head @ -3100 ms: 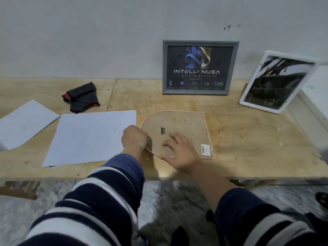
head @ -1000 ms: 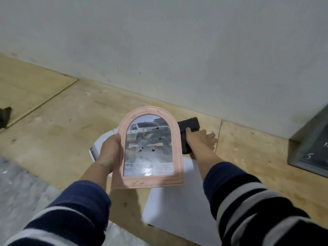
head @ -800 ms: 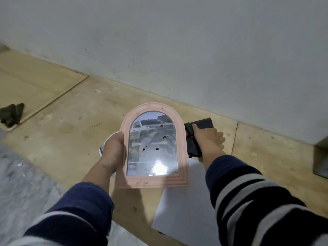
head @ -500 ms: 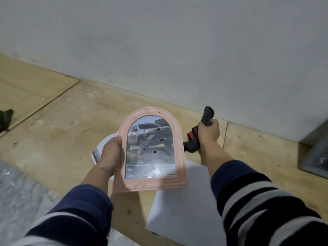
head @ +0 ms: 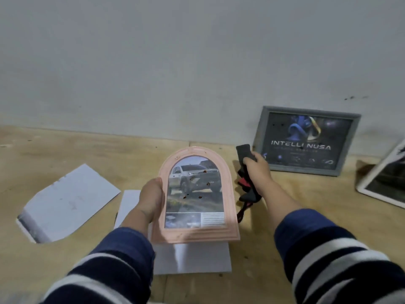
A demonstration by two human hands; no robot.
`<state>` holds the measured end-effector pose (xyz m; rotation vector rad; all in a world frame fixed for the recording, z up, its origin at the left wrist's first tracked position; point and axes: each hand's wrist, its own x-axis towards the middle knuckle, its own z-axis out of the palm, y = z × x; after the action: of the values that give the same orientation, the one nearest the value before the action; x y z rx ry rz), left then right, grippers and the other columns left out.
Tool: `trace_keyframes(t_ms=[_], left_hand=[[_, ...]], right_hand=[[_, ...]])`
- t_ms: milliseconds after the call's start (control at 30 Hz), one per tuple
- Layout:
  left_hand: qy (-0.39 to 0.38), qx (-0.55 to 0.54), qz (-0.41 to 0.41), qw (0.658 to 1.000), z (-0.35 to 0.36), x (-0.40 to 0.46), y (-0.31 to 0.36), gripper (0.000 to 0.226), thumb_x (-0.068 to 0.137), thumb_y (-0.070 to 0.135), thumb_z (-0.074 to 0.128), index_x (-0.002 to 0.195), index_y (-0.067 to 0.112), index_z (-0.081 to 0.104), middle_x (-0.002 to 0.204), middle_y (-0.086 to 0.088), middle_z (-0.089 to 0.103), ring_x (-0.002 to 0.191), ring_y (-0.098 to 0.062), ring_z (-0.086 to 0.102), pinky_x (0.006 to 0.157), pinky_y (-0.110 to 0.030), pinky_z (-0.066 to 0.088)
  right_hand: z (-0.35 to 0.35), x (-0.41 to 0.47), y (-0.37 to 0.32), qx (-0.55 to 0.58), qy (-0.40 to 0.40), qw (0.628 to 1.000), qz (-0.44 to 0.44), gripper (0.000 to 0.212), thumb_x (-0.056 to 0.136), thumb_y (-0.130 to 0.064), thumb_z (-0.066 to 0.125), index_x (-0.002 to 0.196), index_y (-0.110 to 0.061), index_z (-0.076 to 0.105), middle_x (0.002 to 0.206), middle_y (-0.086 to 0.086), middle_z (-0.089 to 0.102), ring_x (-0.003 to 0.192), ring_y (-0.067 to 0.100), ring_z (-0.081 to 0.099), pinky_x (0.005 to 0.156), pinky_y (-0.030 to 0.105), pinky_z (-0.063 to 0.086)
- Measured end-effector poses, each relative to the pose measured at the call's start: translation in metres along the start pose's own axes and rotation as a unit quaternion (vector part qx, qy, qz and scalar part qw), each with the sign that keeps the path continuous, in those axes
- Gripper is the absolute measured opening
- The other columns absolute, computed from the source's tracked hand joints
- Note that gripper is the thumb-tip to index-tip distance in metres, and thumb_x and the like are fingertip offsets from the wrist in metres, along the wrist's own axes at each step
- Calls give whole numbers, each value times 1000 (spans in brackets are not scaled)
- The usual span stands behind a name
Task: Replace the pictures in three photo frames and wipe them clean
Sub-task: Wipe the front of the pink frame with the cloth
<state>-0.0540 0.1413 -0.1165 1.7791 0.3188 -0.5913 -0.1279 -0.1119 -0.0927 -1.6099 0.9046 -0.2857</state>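
Wooden bench top (head: 274, 249) runs to a grey wall (head: 175, 51) at 12 o'clock; its near edge is out of view under the striped sleeves. Bare wood at 9 o'clock along the wall, and at 4 o'clock between the right forearm and the frames leaning further right.

Left hand (head: 151, 200) grips the left rim of the arched pink photo frame (head: 197, 198), thumb on the front edge, fingers behind and hidden. Frame is held up off the bench, face toward the viewer, at centre. Pic inside: a silver pickup on rough ground w/ a text strip along the bottom; several small dark-red specks on the glass.

Right hand (head: 255, 170) at 2 o'clock of the frame, fingers curled round a dark cloth w/ red trim (head: 246, 189); cloth hangs below the fist, just beside the frame's right rim.

White sheet (head: 190, 257) lies on the bench under the frame, mostly covered. Cut paper w/ rounded end (head: 65, 200) at 9 o'clock, apart from it.

Grey frame w/ "INTELLI NUSA" print (head: 306, 141) leans on the wall at 2 o'clock. White frame (head: 383, 185) at 3 o'clock, cut off by the pic edge; its image too dark to read.
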Motion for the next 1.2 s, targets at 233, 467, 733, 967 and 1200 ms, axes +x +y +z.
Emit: trace_keyframes(t_ms=[233, 467, 733, 967, 1200], left_hand=[[-79, 52, -32, 995, 126, -42, -33, 41, 95, 32, 29, 85, 6, 59, 96, -19, 66, 92, -39, 62, 92, -51, 49], [-79, 132, -1, 988, 193, -70, -46, 38, 102, 21, 29, 116, -1, 57, 119, -22, 59, 110, -40, 56, 99, -44, 45], [-36, 216, 45, 975, 206, -61, -61, 39, 103, 25, 27, 104, 2, 58, 100, -13, 56, 91, -30, 52, 80, -31, 38], [-8, 194, 41, 980, 211, -53, -68, 30, 101, 22, 33, 97, 7, 59, 98, -18, 58, 99, -37, 56, 78, -30, 36], [11, 182, 21, 983, 211, -56, -67, 34, 101, 29, 33, 93, 10, 60, 93, -10, 60, 89, -30, 55, 85, -34, 43]], right_hand=[[-126, -12, 48, -125, 32, 991, -19, 28, 96, -28, 50, 121, -22, 60, 107, 0, 61, 105, 28, 59, 93, 38, 48], [-191, -1, 93, -307, 3, 951, -28, 35, 99, -16, 42, 131, -15, 56, 132, 10, 43, 118, 28, 48, 103, 32, 34], [-170, 21, 87, -417, -60, 896, -137, 45, 94, -14, 41, 131, -37, 54, 126, -7, 52, 111, 21, 54, 93, 35, 45], [-122, 33, 71, -543, -113, 768, -319, 59, 91, -1, 46, 135, -41, 51, 143, -7, 49, 121, 26, 50, 97, 37, 42], [-124, 30, 81, -613, -115, 727, -287, 68, 91, -1, 42, 143, -44, 37, 153, -12, 34, 117, 26, 44, 98, 38, 35]])
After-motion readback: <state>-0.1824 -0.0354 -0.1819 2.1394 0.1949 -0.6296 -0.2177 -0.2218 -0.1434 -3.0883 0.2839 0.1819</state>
